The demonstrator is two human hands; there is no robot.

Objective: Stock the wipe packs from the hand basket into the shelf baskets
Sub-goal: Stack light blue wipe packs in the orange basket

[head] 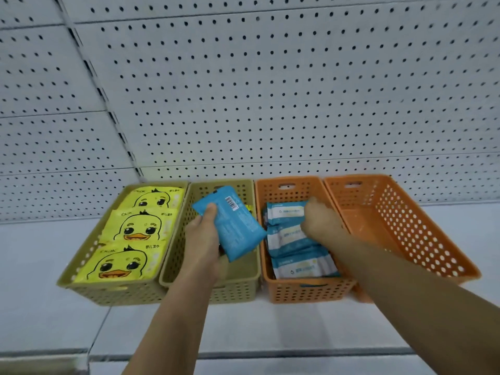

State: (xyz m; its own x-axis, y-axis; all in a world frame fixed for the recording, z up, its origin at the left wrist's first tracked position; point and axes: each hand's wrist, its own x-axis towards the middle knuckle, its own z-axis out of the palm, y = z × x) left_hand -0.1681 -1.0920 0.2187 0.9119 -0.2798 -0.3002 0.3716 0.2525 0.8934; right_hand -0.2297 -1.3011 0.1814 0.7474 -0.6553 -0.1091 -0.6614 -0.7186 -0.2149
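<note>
Left hand (201,239) grips a blue pack (230,220) by its lower end, thumb on top, above the olive basket (232,290). Right hand (322,223) rests on the rear pack (286,212) in the orange basket (305,292); whether it pinches I cannot tell. Best press it back to open a gap, then slot the blue pack in, label up.

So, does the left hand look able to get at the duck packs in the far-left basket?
Likely not to grab: the left hand holds a blue pack. The duck packs lie uncovered just to its left.
</note>
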